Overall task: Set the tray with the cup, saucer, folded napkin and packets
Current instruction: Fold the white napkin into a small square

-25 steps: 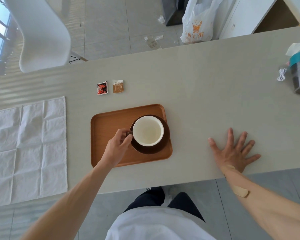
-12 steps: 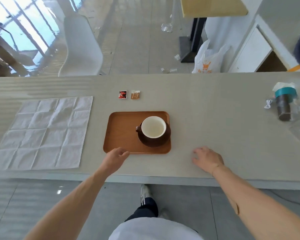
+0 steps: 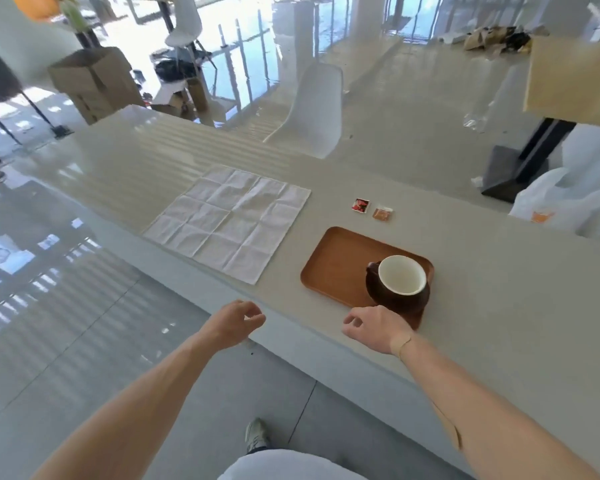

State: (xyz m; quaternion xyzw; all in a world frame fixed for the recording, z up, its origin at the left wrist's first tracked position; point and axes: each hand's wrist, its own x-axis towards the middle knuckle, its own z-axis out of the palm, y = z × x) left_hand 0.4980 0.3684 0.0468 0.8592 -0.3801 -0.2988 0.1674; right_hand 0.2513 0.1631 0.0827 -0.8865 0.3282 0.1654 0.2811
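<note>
Head view: the unfolded white cloth napkin [image 3: 229, 221] lies flat on the pale tabletop [image 3: 482, 289], left of the brown wooden tray [image 3: 333, 268]. Soft, light and limp, it is best pinched at a corner. Both the left hand [image 3: 234, 323] and right hand [image 3: 374, 327] hang loosely curled, holding nothing.

I see strong daylight pouring in from the windows [image 3: 250, 39] ahead, washing them out and striping the glossy worktop [image 3: 174, 150] with glare. Edges bend fisheye-style, and everything looks slightly motion-soft.
</note>
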